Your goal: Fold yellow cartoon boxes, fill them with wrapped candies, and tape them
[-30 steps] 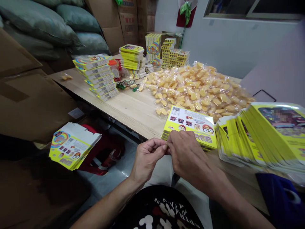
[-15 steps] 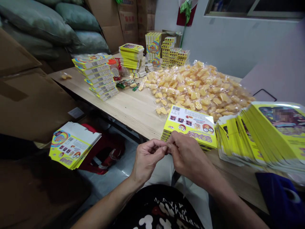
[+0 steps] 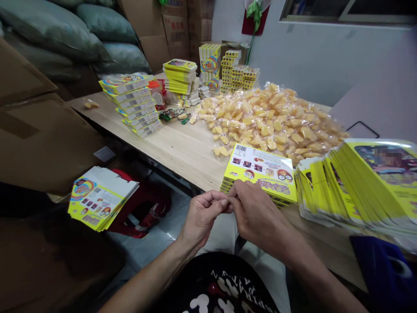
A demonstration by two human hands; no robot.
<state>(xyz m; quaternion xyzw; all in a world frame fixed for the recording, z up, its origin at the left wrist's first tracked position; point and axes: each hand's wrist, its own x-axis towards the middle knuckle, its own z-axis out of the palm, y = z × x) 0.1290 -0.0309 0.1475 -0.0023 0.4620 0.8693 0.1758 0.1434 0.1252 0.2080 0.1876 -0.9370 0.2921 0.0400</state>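
Over my lap, my left hand (image 3: pixel 203 217) is closed, its thumb pressed to the curled fingers. My right hand (image 3: pixel 254 211) is closed too, and its fingertips meet those of the left. Whatever they pinch, if anything, is hidden between the fingers. Just beyond the right hand, a stack of yellow-and-white printed boxes (image 3: pixel 260 167) lies at the table's front edge. Behind it spreads a large heap of clear-wrapped yellow pieces (image 3: pixel 267 121). To the right, many flat yellow cartons (image 3: pixel 352 187) lean in a fanned row.
On the wooden table (image 3: pixel 185 148), a leaning box stack (image 3: pixel 138 106) stands left, with a red-lidded jar (image 3: pixel 156 93) behind it. More boxes (image 3: pixel 210 65) stand at the back. Flat cartons (image 3: pixel 100 198) rest on a red stool (image 3: pixel 140 221). A blue object (image 3: pixel 381 265) sits lower right.
Hardly anything differs. Both hands keep their fingertips together at nearly the same place, and the boxes, cartons and heap have not moved.
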